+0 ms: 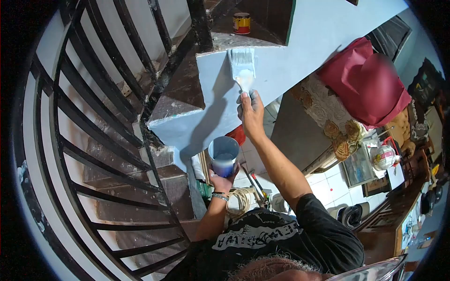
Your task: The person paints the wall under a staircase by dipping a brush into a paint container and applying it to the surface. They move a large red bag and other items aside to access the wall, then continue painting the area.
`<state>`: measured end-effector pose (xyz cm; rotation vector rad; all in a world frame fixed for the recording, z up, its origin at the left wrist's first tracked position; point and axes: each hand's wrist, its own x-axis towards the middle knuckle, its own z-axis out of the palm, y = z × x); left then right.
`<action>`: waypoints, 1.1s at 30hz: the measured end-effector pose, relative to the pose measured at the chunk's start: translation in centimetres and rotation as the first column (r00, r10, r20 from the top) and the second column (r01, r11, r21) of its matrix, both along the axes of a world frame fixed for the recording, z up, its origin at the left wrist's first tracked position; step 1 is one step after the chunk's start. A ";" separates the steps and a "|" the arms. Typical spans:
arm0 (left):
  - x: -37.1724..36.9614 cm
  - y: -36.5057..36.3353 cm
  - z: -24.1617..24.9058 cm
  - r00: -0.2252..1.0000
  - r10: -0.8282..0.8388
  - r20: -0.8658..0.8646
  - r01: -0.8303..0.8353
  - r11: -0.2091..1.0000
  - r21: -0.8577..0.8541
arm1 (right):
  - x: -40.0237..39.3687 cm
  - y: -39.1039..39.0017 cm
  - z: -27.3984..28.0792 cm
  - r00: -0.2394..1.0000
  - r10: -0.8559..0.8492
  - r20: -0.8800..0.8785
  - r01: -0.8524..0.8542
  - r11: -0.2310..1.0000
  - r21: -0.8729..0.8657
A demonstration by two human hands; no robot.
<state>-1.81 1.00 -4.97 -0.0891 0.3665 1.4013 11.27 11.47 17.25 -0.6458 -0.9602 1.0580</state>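
My right hand (251, 110) is closed round the handle of a wide paintbrush (243, 65). The bristles, coated in pale paint, lie against the light blue side wall of the stairs (213, 70), just under the edge of a step. Lower down, my left hand (222, 179) holds a blue paint cup (223, 154) from beneath and around its base. The cup is open at the top, with pale paint showing inside.
A black metal railing (93, 173) curves along the left beside brown steps (140, 196). A red and yellow can (242, 23) stands on an upper step. Coiled hose (240, 201) and tools lie below. At right are a dark red cloth (347, 70) and furniture.
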 end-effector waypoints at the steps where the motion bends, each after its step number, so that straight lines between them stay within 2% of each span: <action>1: 0.0 0.0 0.0 1.000 -0.002 0.009 0.002 1.000 -0.009 | 0.0 0.0 -0.3 1.000 -0.006 0.020 0.006 1.000 -0.019; 3: -0.2 0.0 0.3 1.000 -0.012 0.004 0.012 1.000 -0.026 | 0.0 0.2 -2.2 0.998 -0.021 0.059 0.024 0.998 -0.054; 4: -0.2 -0.1 0.6 1.000 -0.018 -0.007 0.018 0.999 -0.035 | 0.1 -0.1 -3.2 0.981 -0.090 0.169 0.095 0.995 -0.025; 7: 0.0 0.6 0.7 0.999 -0.035 -0.001 0.035 0.999 -0.040 | 1.4 -1.3 -3.8 0.994 -0.071 0.089 0.074 0.997 -0.029; 8: 0.0 0.8 0.4 0.999 -0.039 0.008 0.040 0.998 -0.044 | 2.2 -0.2 -4.4 0.960 -0.178 0.218 0.177 0.984 0.024; 10: 0.5 1.0 0.5 0.998 -0.044 -0.034 0.042 0.998 -0.053 | 3.3 -0.3 -1.4 0.986 -0.127 0.110 0.129 0.992 -0.014; 11: 0.9 1.2 0.4 0.999 -0.054 0.000 0.054 0.997 -0.046 | 3.6 -0.2 -0.7 0.989 -0.123 0.083 0.125 0.992 -0.015; 15: 2.5 1.8 -0.8 0.991 -0.105 0.087 0.110 0.993 -0.054 | 4.6 0.2 -4.7 0.949 -0.158 0.274 0.177 0.983 -0.046; 18: 2.8 2.0 -1.4 0.979 -0.142 0.149 0.150 0.988 -0.045 | 5.0 -1.8 -7.9 0.982 -0.043 0.182 0.071 0.986 -0.150; 20: 2.1 1.5 -2.1 0.983 -0.154 0.103 0.159 0.986 -0.042 | 5.7 -4.2 -8.9 0.993 0.065 0.099 -0.039 0.970 -0.242; 24: 0.4 -1.4 -3.0 0.995 -0.099 0.031 0.100 0.994 -0.034 | 6.1 -9.2 -9.2 0.956 0.277 -0.096 -0.289 0.833 -0.471; 25: -0.3 -2.2 -3.2 0.996 -0.082 0.015 0.083 0.996 -0.033 | 6.2 -9.3 -9.8 0.951 0.296 -0.084 -0.296 0.805 -0.514; 26: -0.9 -2.8 -3.9 0.995 -0.049 0.085 0.052 0.998 -0.038 | 6.2 -9.1 -10.4 0.947 0.314 -0.073 -0.300 0.777 -0.553; 27: -1.6 -3.5 -4.9 0.999 -0.029 0.044 0.031 0.999 -0.041 | 6.2 -8.7 -10.6 0.942 0.330 -0.063 -0.302 0.750 -0.588; 28: -2.3 -4.2 -5.8 1.000 -0.011 0.004 0.011 0.999 -0.042 | 5.9 -8.2 -9.8 0.943 0.331 0.023 -0.251 0.758 -0.602; 29: -2.8 -4.7 -6.7 0.999 0.007 -0.036 -0.008 0.999 -0.039 | 5.7 -7.7 -8.9 0.936 0.348 -0.044 -0.308 0.756 -0.577; 30: -3.0 -5.6 -5.6 0.998 0.003 -0.055 -0.006 0.998 -0.067 | 5.6 -6.7 -8.3 0.928 0.366 -0.070 -0.341 0.762 -0.550; 33: -3.4 -6.9 -4.9 0.968 0.043 -0.248 -0.055 0.998 -0.043 | 4.8 -4.3 -4.0 0.911 0.368 -0.183 -0.408 0.753 -0.516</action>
